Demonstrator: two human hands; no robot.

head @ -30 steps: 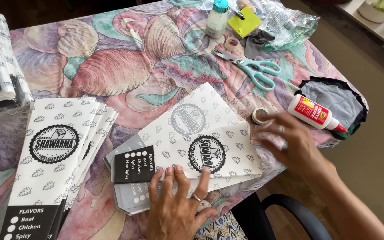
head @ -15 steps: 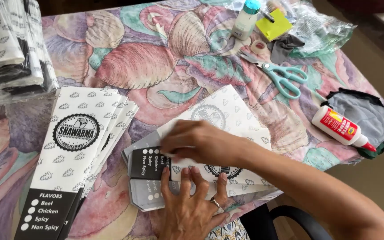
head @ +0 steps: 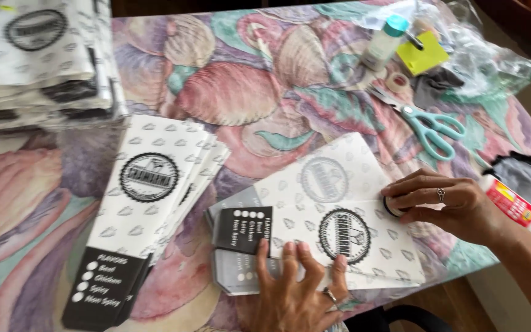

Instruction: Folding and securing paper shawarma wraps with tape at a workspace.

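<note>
Two hands work on a tabletop covered in a shell-pattern cloth. Left hand presses flat, fingers spread, on a white paper bag near the front edge. Right hand curls its fingers around a small tape roll on the bag. Scissors and a glue bottle lie toward the right edge.
</note>
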